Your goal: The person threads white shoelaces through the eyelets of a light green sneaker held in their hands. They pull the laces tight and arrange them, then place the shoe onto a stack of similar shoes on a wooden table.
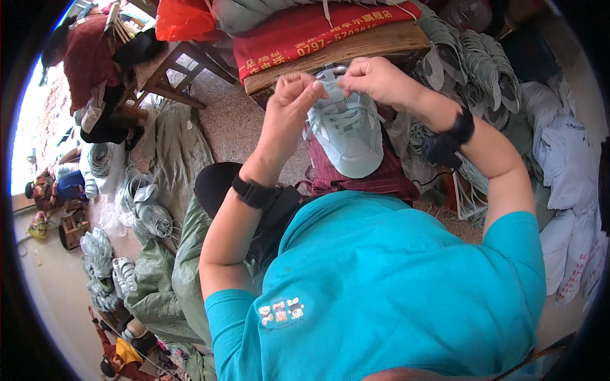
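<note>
A pale mint sneaker point(351, 136) stands before me with its toe toward me and its tongue toward the wooden bench. Its shoelace point(346, 119) crosses the front of the shoe. My left hand point(293, 94) is closed in a pinch beside the left of the tongue point(332, 90), slightly blurred. On the other side, my right hand point(372, 79) pinches close to the tongue's right edge. Whatever thin thing sits between the fingertips is too small to make out. A metal loop point(337, 68) shows at the bench edge behind the tongue.
The wooden bench point(400, 42) carries a red printed cloth point(279, 52). Bundled pale shoe parts point(489, 70) hang at right, above white sacks point(565, 165). Green sacking point(152, 286) lies at left, near a wooden stool point(175, 63). Other people point(95, 63) sit farther left.
</note>
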### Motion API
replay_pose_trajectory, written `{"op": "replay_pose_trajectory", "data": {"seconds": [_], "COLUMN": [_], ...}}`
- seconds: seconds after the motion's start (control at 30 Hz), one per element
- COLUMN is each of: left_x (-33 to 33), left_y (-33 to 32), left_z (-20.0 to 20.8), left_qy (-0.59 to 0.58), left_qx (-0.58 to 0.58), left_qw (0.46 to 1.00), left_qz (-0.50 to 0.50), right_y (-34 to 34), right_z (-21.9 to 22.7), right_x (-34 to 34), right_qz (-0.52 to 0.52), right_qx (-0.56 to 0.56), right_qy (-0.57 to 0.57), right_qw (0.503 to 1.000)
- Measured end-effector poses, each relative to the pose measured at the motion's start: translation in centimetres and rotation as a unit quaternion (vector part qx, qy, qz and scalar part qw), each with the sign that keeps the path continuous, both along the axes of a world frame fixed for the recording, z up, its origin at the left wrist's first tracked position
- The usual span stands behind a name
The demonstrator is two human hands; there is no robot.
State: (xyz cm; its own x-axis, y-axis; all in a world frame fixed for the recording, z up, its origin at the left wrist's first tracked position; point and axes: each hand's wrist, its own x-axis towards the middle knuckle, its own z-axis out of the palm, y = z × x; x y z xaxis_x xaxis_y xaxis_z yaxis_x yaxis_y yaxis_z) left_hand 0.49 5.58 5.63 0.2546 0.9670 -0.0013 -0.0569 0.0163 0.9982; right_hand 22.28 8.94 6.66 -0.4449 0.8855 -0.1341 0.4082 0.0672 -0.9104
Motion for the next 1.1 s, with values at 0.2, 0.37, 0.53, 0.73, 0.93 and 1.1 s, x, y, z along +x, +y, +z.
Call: {"op": "replay_pose_trajectory", "data": {"seconds": [0.2, 0.37, 0.53, 0.73, 0.93, 1.1], "left_x": [-0.2, -1.2, 1.6, 0.0, -6.5, -5.9], "left_y": [-0.4, -0.1, -2.4, -1.1, 1.1, 0.9], "left_z": [7.9, 2.7, 1.9, 2.2, -4.6, -4.3], "left_qy": [-0.091, -0.089, -0.102, -0.167, -0.114, 0.012], "left_qx": [0.175, 0.026, 0.052, -0.026, -0.091, -0.078], "left_qw": [0.980, 0.994, 0.993, 0.985, 0.982, 0.989], "left_qz": [0.034, 0.058, -0.008, -0.012, 0.119, 0.122], "right_y": [-2.0, -0.6, -0.3, -0.5, -0.4, -0.6], "right_z": [8.6, 6.4, 4.8, 4.6, 0.2, -1.7], "right_x": [-2.9, -2.9, -4.0, -3.9, 2.4, 5.2], "right_qz": [0.155, 0.111, 0.043, 0.000, -0.094, -0.149], "right_qx": [0.063, 0.004, 0.191, -0.058, -0.053, -0.028], "right_qy": [0.173, 0.223, 0.167, 0.390, 0.202, 0.139], "right_qw": [0.971, 0.968, 0.966, 0.919, 0.973, 0.979]}}
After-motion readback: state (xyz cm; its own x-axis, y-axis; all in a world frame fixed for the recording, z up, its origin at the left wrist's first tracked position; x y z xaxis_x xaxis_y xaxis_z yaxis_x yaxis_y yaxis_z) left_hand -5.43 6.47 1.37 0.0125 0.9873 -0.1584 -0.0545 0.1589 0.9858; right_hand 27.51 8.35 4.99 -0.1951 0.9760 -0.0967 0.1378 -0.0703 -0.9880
